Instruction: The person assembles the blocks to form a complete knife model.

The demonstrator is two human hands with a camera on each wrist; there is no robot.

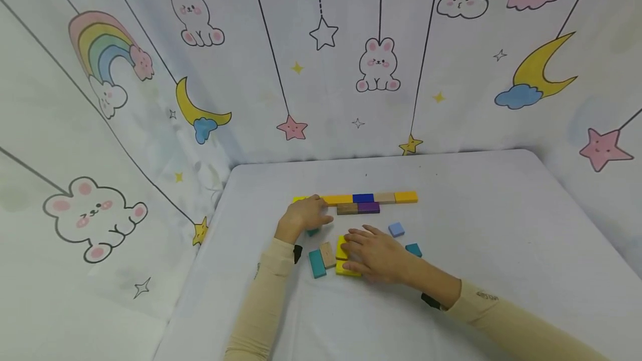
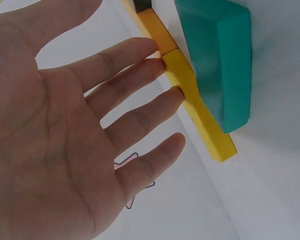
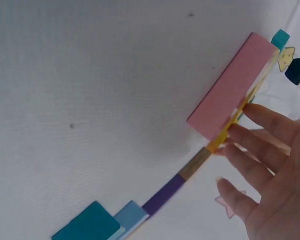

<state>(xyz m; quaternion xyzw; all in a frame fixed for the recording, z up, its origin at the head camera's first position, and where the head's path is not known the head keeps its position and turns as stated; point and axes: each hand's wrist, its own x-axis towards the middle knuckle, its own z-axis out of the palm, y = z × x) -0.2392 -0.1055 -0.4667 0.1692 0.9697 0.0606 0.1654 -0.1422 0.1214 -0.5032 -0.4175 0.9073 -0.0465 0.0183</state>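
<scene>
At the left end of a row of flat blocks, my left hand (image 1: 303, 217) has its fingers extended and holds nothing. In the left wrist view its fingertips overlap the yellow block (image 2: 205, 127), and a teal block (image 2: 220, 60) lies beside it. My right hand (image 1: 378, 255) hovers palm down, fingers spread, over two yellow blocks (image 1: 348, 269). It partly covers them in the head view. A pink block (image 3: 235, 85) shows near its fingertips in the right wrist view; the hand hides it from the head camera.
The long row has an orange block (image 1: 338, 199), a dark blue block (image 1: 363, 198) and a tan block (image 1: 384, 198). Brown (image 1: 347, 209) and purple blocks (image 1: 368, 208) adjoin it. Loose nearby are light blue (image 1: 396, 229), teal (image 1: 317, 264) and wooden blocks (image 1: 327, 255).
</scene>
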